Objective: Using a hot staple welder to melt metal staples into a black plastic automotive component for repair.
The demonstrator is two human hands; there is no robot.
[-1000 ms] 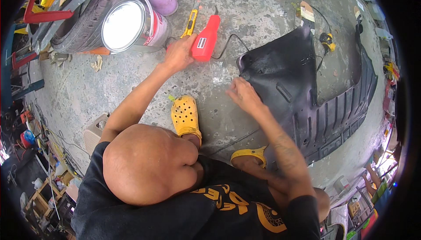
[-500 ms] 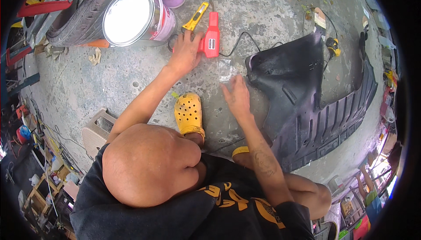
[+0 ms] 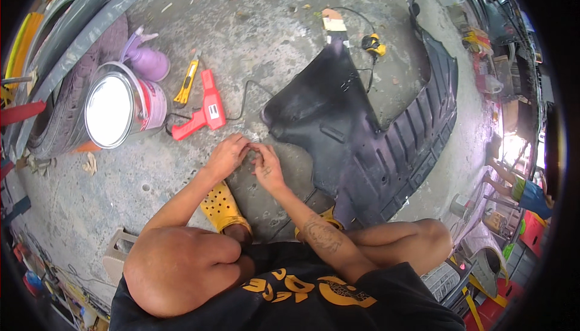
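My left hand and my right hand meet fingertip to fingertip, low over the concrete floor. Their fingers are closed in a pinch at a small clear plastic packet, which the fingers mostly hide. Just beyond my left hand lies a red pistol-shaped plastic welder with a black cord. A yellow utility knife rests beside it. Right of my hands a big black plastic car splash shield lies on the floor.
A paint can with a shiny lid stands at the left, near a purple spray bottle and a tyre. A yellow-and-black tool with a cord lies beyond the shield. My yellow clog is below my hands.
My left hand has left the red welder and come back to my right hand. Both now pinch together where the packet lay. The view has shifted to the right.
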